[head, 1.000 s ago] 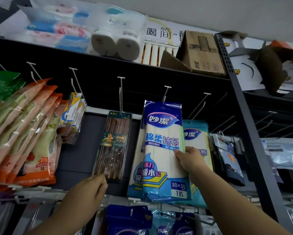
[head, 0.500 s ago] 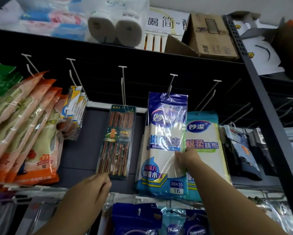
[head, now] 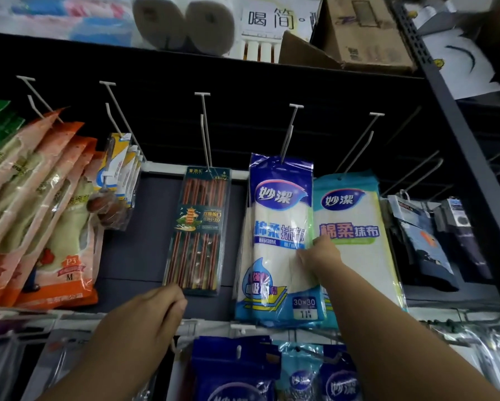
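Hands: right hand (head: 319, 256) pinches blue cloth pack (head: 274, 204) between chopstick pack (head: 199, 227) and pale pack (head: 355, 256); left hand (head: 147, 314) curled below, grip unclear.

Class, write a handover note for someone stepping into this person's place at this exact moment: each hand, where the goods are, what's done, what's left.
Right hand: fingers pinch the right edge of the blue cloth pack.
Left hand: curled at the bottom corner of the chopstick pack; a grip cannot be confirmed.
Goods: the blue cloth pack's top sits at the tip of its hook; a light-blue cloth pack hangs alongside.
Done: pack raised to the hook.
Left: probably slide it fully on, then release.
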`<state>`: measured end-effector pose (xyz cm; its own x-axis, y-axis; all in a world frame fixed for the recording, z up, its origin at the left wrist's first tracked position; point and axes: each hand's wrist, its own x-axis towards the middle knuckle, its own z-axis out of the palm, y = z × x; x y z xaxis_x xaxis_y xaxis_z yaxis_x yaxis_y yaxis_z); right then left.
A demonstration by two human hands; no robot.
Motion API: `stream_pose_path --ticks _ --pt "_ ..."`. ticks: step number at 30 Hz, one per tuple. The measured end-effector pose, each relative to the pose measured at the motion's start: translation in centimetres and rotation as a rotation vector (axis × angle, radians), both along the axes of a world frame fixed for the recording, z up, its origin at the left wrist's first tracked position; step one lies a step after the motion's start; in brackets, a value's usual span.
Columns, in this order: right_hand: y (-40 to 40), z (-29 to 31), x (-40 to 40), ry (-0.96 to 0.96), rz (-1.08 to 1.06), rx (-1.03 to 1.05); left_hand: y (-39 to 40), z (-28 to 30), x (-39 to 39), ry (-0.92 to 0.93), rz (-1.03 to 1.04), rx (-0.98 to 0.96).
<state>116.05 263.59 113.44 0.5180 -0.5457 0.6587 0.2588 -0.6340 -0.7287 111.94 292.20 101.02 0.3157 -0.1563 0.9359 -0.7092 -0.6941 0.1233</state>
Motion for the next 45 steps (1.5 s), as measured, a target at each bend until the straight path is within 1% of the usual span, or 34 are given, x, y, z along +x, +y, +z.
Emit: stream_pose_path --ticks 5,10,17,20,22,24,28,30,32,35,37,40,42,45 --pt "0.1 0.8 -0.1 -0.03 -0.005 -0.04 0.0 0.1 0.0 -0.009 -0.001 -0.004" --pt "-0.1 -0.1 0.7 0.055 -0.037 -0.045 0.1 0.0 0.1 0.013 -0.003 0.008" --pt "0.1 -0.7 -0.1 0.126 -0.174 -0.071 0.0 -0.1 -0.6 0.035 0.029 0.034" --pt "0.5 -0.9 -1.5 0.07 -0.223 -0.125 0.1 -0.2 -0.2 0.012 0.014 0.024" --pt "1.0 -1.1 -3.0 0.011 -0.216 -0.214 0.1 -0.4 0.2 -0.017 -0.001 -0.003" --pt "1.8 -1.6 -4.8 -0.043 -0.176 -0.293 0.1 -0.6 0.4 -0.046 -0.024 -0.022" --pt "3.7 -3.6 -9.9 -0.124 -0.089 -0.394 0.2 -0.6 -0.6 -0.018 -0.118 -0.066" --pt "4.3 -5.3 -13.3 -0.186 -0.056 -0.415 0.3 -1.0 -2.0 -0.095 -0.121 -0.101" --pt "4.6 -7.5 -16.8 -0.246 -0.024 -0.399 0.4 -2.1 -3.8 -0.145 -0.128 -0.152" --pt "4.8 -12.4 -21.9 -0.288 0.06 -0.335 0.5 -5.5 -7.4 -0.079 -0.297 -0.249" --pt "5.0 -17.2 -25.1 -0.285 0.089 -0.281 0.2 -9.1 -10.1 0.042 -0.448 -0.292" --pt "5.3 -25.8 -29.3 -0.222 0.098 -0.173 -1.0 -16.2 -14.4 0.27 -0.606 -0.273" --pt "5.1 -32.2 -32.2 -0.147 0.068 -0.092 -2.2 -21.6 -17.1 0.39 -0.708 -0.28" --pt "4.3 -42.0 -37.2 0.042 -0.032 0.0 -3.9 -30.5 -20.5 0.596 -0.755 -0.241"
